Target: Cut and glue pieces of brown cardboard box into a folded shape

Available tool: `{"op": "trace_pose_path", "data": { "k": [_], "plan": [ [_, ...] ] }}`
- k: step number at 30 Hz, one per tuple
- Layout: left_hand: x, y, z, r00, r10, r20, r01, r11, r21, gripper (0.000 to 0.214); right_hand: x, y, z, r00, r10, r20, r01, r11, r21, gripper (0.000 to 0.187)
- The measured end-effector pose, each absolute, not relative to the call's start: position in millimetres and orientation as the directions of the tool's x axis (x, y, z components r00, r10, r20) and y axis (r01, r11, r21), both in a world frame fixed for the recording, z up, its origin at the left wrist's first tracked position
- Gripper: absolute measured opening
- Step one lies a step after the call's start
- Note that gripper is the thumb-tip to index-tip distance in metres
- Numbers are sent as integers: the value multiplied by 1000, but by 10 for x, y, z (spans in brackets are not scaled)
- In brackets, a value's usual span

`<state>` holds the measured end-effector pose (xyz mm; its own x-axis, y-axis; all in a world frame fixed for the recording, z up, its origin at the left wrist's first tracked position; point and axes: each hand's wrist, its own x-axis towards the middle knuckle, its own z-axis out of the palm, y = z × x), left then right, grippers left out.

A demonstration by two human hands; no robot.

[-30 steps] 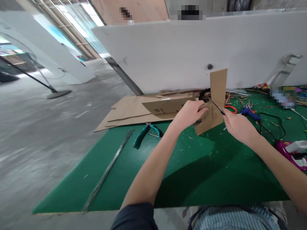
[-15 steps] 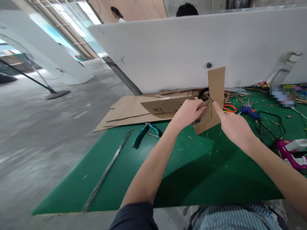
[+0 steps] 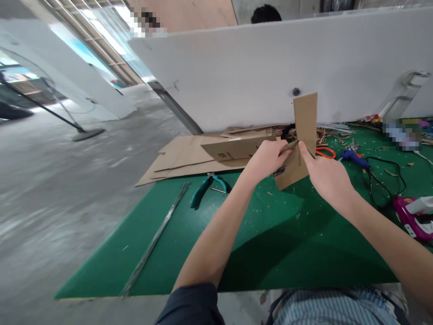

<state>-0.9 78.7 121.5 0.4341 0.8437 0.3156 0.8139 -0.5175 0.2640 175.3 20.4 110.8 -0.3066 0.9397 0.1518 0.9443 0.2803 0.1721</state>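
Observation:
A folded brown cardboard piece (image 3: 304, 122) stands above the green table mat (image 3: 209, 234), one flap pointing up, another slanting down. My left hand (image 3: 269, 159) is closed on its left part, fingers pinching the fold. Fingers together, my right hand (image 3: 324, 174) presses the cardboard from the right at the crease. Whether it holds anything else, I cannot make out.
Flat cardboard sheets (image 3: 189, 155) lie at the mat's far left edge. Teal pliers (image 3: 206, 189) and a long metal strip (image 3: 152, 243) lie left of my arms. Orange scissors (image 3: 325, 152), a blue glue gun (image 3: 353, 158) with black cord, and a pink device (image 3: 414, 216) sit right. A white partition (image 3: 270, 67) stands behind.
My right hand moved in from the right to the cardboard's crease; the thin dark tool seen a second ago is out of sight. Left hand has kept its grip.

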Motion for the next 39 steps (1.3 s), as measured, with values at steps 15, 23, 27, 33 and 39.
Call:
{"op": "trace_pose_path", "data": {
  "k": [15, 23, 27, 33, 39],
  "plan": [
    [2, 771, 1213, 427, 846, 320, 825, -509, 246, 25, 1737, 224, 967, -266, 960, 90, 962, 258, 92, 81],
    [-1, 805, 1187, 420, 837, 351, 827, -512, 231, 25, 1699, 275, 880, -267, 961, 70, 963, 264, 52, 80],
    [3, 808, 1188, 418, 837, 352, 822, -514, 246, 27, 1710, 262, 773, -256, 964, 63, 966, 253, 59, 81],
    [14, 785, 1205, 421, 842, 338, 811, -516, 275, 30, 1764, 211, 651, -252, 966, 51, 966, 248, 71, 82],
    [1, 779, 1214, 460, 826, 324, 812, -539, 221, 29, 1783, 176, 720, -252, 966, 55, 968, 253, -10, 78]
  ]
}}
